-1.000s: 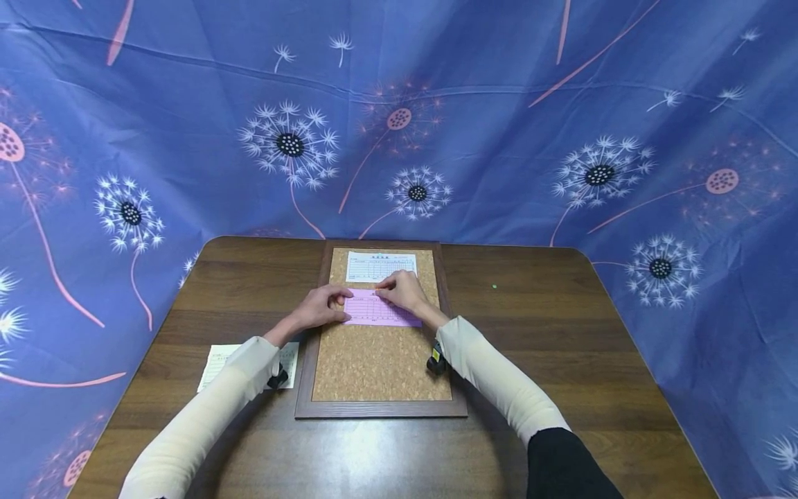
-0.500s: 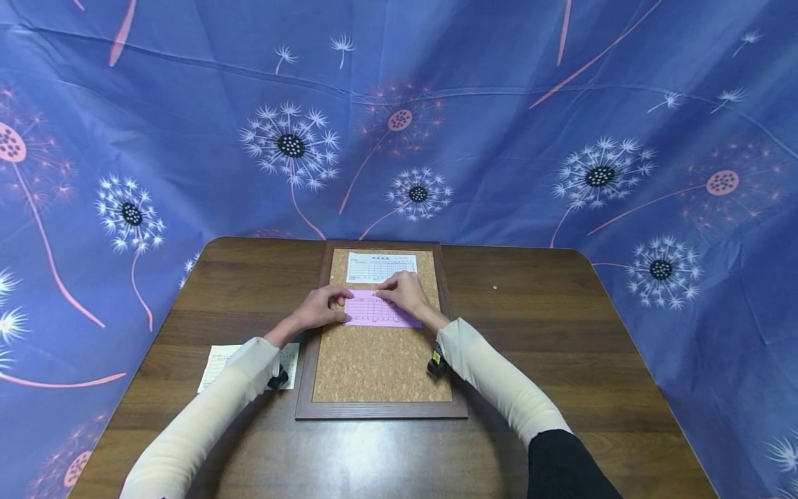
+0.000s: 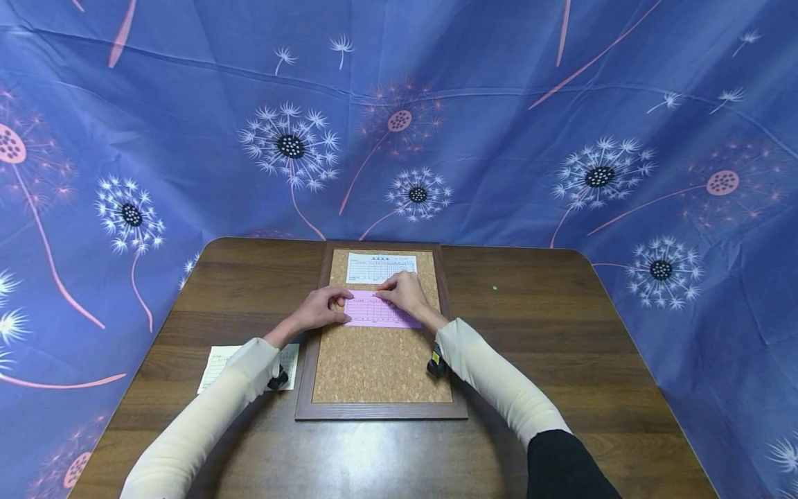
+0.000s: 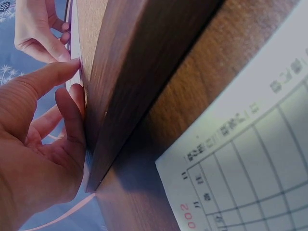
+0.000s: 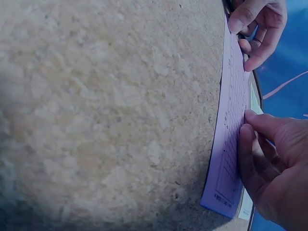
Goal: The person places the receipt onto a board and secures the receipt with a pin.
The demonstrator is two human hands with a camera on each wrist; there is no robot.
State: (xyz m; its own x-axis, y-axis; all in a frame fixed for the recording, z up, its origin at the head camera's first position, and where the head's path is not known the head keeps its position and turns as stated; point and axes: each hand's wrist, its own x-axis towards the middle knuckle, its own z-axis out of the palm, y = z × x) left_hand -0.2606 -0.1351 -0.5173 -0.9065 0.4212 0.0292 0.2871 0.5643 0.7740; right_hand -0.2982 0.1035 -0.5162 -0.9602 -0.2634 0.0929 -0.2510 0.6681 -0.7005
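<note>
A pink printed form lies across the upper half of a framed corkboard. My left hand rests at its left edge, thumb near the lower corner and a finger near the upper one, pressing the paper down. At the form's top edge, the thumb and finger of my right hand pinch a small orange pushpin, mostly hidden by the fingertips. In the right wrist view, the right hand is bent over the pink form's edge. Above it on the cork sits a white form with blue lines.
Another pale form lies on the wooden table, left of the board and partly under my left forearm. A tiny green object is on the table to the right. Behind the table hangs a blue dandelion-print cloth.
</note>
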